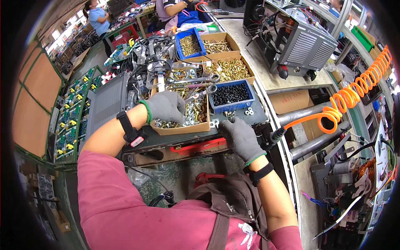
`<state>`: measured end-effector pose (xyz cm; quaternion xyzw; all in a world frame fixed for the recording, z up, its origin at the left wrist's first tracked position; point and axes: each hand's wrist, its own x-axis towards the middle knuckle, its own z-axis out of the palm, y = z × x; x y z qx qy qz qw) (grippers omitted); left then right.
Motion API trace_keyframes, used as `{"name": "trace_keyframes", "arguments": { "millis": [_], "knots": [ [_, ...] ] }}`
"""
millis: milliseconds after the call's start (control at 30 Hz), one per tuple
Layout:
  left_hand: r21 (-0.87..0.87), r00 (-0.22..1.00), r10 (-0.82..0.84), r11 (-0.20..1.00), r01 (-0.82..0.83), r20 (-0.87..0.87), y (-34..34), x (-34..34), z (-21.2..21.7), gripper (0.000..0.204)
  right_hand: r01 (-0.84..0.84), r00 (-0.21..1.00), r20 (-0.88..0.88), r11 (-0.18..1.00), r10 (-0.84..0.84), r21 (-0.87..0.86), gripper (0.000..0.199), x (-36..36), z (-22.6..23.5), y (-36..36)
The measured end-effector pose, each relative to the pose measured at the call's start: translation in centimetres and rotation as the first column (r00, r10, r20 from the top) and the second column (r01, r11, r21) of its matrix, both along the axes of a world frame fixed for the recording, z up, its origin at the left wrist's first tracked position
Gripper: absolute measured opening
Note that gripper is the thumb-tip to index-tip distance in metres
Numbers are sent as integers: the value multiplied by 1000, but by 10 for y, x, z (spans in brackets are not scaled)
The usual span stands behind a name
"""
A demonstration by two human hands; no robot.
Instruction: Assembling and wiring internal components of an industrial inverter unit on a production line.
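Note:
My left hand, in a grey glove, reaches into the cardboard box of mixed screws. Its fingers curl down among them, and what they pinch is hidden. At the bench's front edge my right hand, gloved too, has its fingers bent together; anything inside them cannot be made out. Just beyond it stands a blue bin of black screws. A few pale nuts lie in front of that bin. Two wrenches rest across the screw boxes.
Cardboard trays of brass fittings and a smaller blue bin stand farther back. An orange coiled air hose stretches along the right, near a grey machine. Green circuit boards fill a rack at left. Other people are in the background.

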<state>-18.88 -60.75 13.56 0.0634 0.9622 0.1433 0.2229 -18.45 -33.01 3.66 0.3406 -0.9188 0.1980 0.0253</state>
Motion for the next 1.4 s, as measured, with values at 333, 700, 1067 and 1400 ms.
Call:
{"name": "trace_keyframes", "arguments": {
  "millis": [333, 700, 1067, 1400],
  "knots": [
    [555, 956, 295, 796, -242, -6, -40, -36, 23, 20, 30, 1000, -2, 991, -31, -130, 19, -2, -3, -5],
    [510, 877, 467, 730, -456, 115, -46, -51, 32, 35, 84, 994, 89, 973, -66, -216, 17, -9, -5, -12],
    [-152, 923, 203, 953, -264, -328, -32, -123, -44, 35, 283, 861, 505, 761, 67, -584, 21, 39, -10, 34],
    [-441, 938, -170, 897, 21, -302, -37, -152, -55, 33, 444, 824, 565, 572, 40, -690, 14, 76, -12, 55]
  ]
}}
